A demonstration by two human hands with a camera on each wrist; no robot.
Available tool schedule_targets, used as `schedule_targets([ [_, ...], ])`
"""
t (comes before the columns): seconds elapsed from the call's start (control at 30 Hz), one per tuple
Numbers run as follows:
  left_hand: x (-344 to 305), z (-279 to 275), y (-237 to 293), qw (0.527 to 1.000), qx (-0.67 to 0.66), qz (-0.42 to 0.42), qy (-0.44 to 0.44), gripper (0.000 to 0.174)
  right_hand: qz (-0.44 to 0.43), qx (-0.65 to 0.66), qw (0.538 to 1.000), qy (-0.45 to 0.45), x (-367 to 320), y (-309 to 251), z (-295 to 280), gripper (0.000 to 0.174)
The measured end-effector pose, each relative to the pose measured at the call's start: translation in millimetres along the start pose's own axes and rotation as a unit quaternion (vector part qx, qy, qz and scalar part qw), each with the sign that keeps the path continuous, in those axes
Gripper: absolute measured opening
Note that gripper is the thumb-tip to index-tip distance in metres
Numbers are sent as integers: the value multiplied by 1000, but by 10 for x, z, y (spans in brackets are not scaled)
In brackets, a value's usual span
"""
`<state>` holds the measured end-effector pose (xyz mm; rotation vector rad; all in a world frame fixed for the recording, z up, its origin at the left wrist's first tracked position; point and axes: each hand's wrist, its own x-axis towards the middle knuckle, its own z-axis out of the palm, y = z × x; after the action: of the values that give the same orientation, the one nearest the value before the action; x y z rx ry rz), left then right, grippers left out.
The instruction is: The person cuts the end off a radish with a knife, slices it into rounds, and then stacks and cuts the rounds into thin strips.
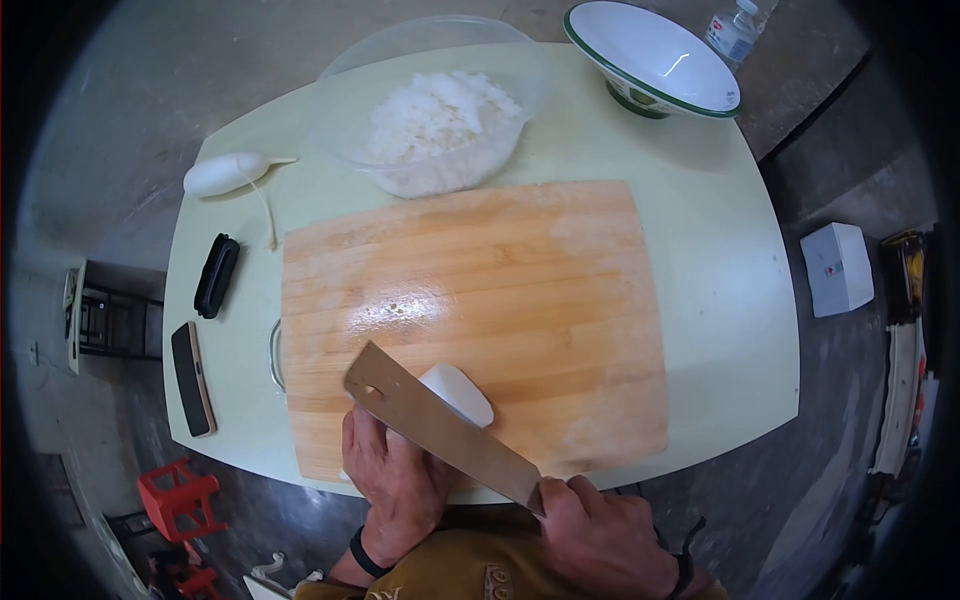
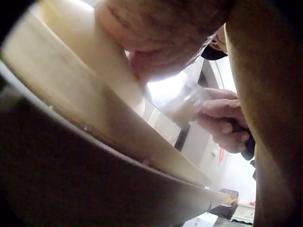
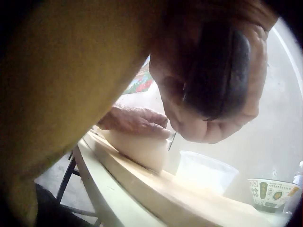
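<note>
My right hand (image 1: 605,535) grips the dark handle (image 3: 218,75) of a kitchen knife (image 1: 440,425) at the table's near edge. Its broad blade slants up and left over the board, with a small pale bit stuck near the tip. A thick piece of white radish (image 1: 462,393) lies on the wooden cutting board (image 1: 520,300), and the blade hides part of it in the head view. With bent fingers my left hand (image 1: 400,480) holds the radish from the near side, close to the blade. In the right wrist view this hand lies over the radish (image 3: 137,146).
Behind the board stands a clear plastic bowl (image 1: 345,140) of white shreds. A green-rimmed bowl (image 1: 655,55) is at back right, near a water bottle (image 1: 732,35). At left lie a white radish-like piece with thin tails (image 1: 222,175), a black case (image 1: 217,275) and a phone (image 1: 192,380).
</note>
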<state>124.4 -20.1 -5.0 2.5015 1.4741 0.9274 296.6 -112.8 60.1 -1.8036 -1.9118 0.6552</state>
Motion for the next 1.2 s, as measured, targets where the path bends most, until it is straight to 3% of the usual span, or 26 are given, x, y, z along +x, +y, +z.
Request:
schedule_targets([
  [0.2,28,25,17,1000,-4,2,24,34,47,6,998,-36,-137,9,-43,7],
  [0.6,58,4,41,999,-17,-26,12,30,26,24,998,-52,85,11,-63,4],
  [0.67,55,-5,57,1000,-19,0,13,29,16,9,998,-59,159,-8,-43,5],
  [0.9,19,-26,45,999,-18,-34,-13,29,-8,21,1000,-18,312,25,65,7],
  [0.97,30,-15,48,999,-26,-30,-4,30,-26,-19,997,-63,280,43,69,24],
  [1.0,30,-23,46,999,-27,-27,-4,30,-25,-20,998,-60,244,31,55,24],
  [1.07,46,-39,29,999,-25,-35,-17,30,16,32,999,-36,148,-7,9,6],
  [1.2,43,-44,18,998,-43,-39,-25,30,59,11,997,-49,-19,-34,-20,5],
])
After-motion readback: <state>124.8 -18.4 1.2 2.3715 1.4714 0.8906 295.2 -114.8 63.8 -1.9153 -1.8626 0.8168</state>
